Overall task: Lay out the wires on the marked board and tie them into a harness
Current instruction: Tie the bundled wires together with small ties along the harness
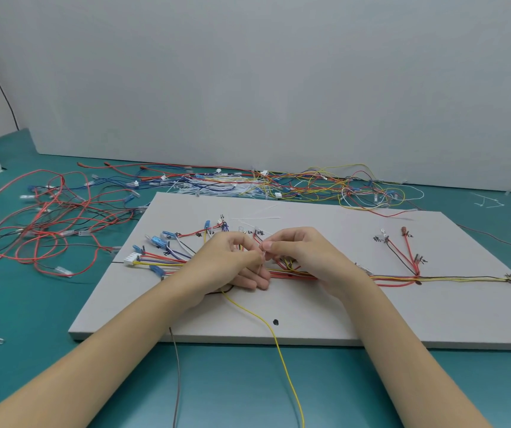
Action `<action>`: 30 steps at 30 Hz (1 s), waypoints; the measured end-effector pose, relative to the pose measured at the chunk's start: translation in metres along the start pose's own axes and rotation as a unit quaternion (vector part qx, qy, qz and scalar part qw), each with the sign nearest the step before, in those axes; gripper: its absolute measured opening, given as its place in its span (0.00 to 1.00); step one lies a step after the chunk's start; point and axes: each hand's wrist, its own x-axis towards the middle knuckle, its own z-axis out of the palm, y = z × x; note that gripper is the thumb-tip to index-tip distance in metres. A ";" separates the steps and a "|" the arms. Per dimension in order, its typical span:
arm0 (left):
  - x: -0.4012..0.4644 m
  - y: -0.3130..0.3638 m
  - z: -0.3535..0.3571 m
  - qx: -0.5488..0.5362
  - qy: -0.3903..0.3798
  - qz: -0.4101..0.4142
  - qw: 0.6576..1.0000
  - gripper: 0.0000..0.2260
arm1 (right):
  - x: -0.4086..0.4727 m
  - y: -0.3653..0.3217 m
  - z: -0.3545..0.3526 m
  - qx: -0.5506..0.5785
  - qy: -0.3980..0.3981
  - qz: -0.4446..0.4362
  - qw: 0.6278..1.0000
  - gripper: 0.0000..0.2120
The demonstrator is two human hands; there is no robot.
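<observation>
A pale grey marked board (325,307) lies on the green table. Red, yellow, black and blue wires (451,278) run along it as a bundle, fanning out to blue terminals and a white connector (133,259) on the left. My left hand (226,267) and my right hand (303,254) meet over the middle of the bundle. Both pinch a thin translucent cable tie (262,257) that stands up between their fingertips. A loose white cable tie (255,218) lies further back on the board. A yellow wire (274,335) trails off the board's front edge towards me.
Tangled red and black wires (47,217) cover the table at the left. A heap of mixed wires and white ties (279,183) lies behind the board along a white wall. A grey wire (176,375) hangs over the front edge. Loose ties lie at the far right.
</observation>
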 end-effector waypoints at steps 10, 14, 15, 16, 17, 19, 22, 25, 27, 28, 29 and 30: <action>-0.002 0.000 0.000 -0.012 0.002 0.002 1.000 0.03 | -0.001 -0.001 0.000 0.007 0.006 0.004 1.000 0.07; -0.002 0.001 0.000 -0.010 0.002 0.001 1.000 0.03 | -0.001 -0.001 0.000 0.006 -0.001 0.002 1.000 0.07; -0.002 0.001 0.000 -0.010 0.003 0.001 1.000 0.03 | -0.001 -0.001 0.000 0.005 -0.001 0.002 1.000 0.06; -0.003 0.001 0.000 -0.011 0.004 0.001 1.000 0.03 | -0.001 -0.002 0.000 0.006 0.000 0.002 1.000 0.06; -0.003 0.001 0.001 -0.011 0.005 0.001 1.000 0.03 | -0.001 -0.002 0.000 0.006 0.001 0.002 1.000 0.05; -0.003 0.002 0.001 -0.012 0.006 0.001 1.000 0.04 | -0.002 -0.002 0.000 0.006 0.005 0.003 1.000 0.04; -0.003 0.002 0.001 -0.009 0.005 -0.001 1.000 0.04 | -0.003 -0.002 0.000 0.003 0.008 0.001 1.000 0.05; -0.003 0.002 0.001 -0.008 0.008 0.001 1.000 0.03 | -0.003 -0.002 0.000 0.003 0.013 -0.002 1.000 0.07; -0.003 0.001 0.001 -0.015 0.010 0.004 1.000 0.02 | -0.002 -0.002 0.000 0.003 0.013 -0.003 1.000 0.07; -0.003 0.001 0.000 -0.020 0.009 0.003 1.000 0.02 | -0.002 -0.002 0.000 0.005 0.012 -0.002 1.000 0.07; -0.003 0.001 0.000 -0.026 0.007 0.001 1.000 0.02 | -0.002 -0.002 0.000 0.007 0.012 -0.001 1.000 0.07; -0.003 0.002 -0.001 -0.033 0.004 -0.003 0.999 0.03 | -0.002 -0.002 -0.001 0.009 0.013 0.000 1.000 0.06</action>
